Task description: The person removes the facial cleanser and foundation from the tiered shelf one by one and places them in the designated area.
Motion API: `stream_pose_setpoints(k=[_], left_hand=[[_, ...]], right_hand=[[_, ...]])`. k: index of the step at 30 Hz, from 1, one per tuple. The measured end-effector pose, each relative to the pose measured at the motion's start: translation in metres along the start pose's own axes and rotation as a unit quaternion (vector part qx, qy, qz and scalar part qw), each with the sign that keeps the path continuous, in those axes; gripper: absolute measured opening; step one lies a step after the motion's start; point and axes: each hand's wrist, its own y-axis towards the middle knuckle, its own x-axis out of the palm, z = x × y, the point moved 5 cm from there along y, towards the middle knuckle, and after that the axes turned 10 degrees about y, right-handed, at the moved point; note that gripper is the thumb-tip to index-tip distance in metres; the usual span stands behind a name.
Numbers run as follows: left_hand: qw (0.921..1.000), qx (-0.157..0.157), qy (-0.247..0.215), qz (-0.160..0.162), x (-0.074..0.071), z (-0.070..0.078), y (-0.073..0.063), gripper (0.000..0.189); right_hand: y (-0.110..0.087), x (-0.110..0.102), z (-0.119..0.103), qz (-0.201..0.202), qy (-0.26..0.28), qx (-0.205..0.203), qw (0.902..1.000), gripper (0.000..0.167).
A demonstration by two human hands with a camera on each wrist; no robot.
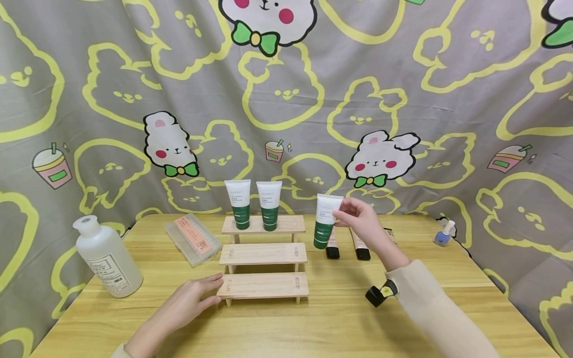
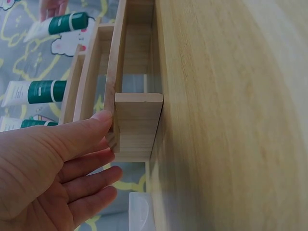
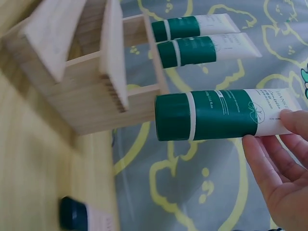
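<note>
Right of the bottle, a rack bears two tubes

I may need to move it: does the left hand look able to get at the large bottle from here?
Probably yes. The large bottle stands left of the left hand, with bare table between them; the hand touches the wooden stand and would likely leave it first.

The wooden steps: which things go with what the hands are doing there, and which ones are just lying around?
In the job, it seems:
wooden steps, left hand at their edge
tube in the right hand
two matching tubes standing on top

Probably just lying around:
big bottle
plastic case
small blue bottle
black-capped tubes (less sure)
</note>
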Motion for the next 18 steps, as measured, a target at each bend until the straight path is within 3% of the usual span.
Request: stream_pose_setpoints(k=[10, 18], left_hand=[[1.0000, 0.002, 0.000, -0.003, 0.000, 0.000, 0.000, 0.039], [1.0000, 0.006, 0.001, -0.001, 0.000, 0.001, 0.000, 0.038]], right_hand=[[-0.030, -0.019, 0.038, -0.023, -0.012, 0.057, 0.9980, 0.029], [-0.057, -0.023, 0.067, -0.063, 0.006, 0.126, 0.9901, 0.027]])
